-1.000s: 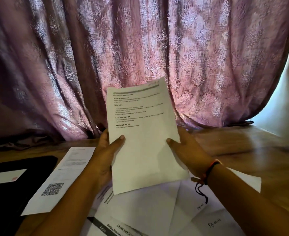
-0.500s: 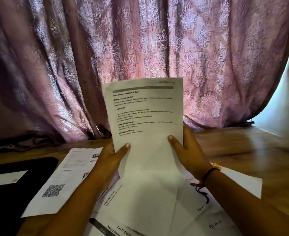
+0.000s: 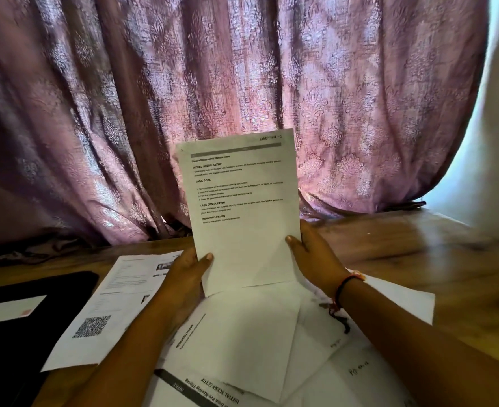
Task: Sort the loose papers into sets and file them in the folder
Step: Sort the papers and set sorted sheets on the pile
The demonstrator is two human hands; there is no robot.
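sheet (image 3: pixel 242 207) held up for a look
it is kept upright above the papers (image 3: pixel 251 333), pinched at 7 o'clock by the left hand (image 3: pixel 183 274) and at 4 o'clock by the right hand (image 3: pixel 315 259), thumbs in front; folder (image 3: pixel 66 286) seen at 9 o'clock.

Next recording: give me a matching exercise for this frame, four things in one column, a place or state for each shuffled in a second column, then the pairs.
Things
1. held sheet
2. QR-code sheet
3. black folder
4. red wristband

Places or states
A. at the far left of the table
B. around the right wrist
C. upright, pinched by the left hand and the right hand
D. flat, between the folder and the left hand

Pairs: 1-C, 2-D, 3-A, 4-B
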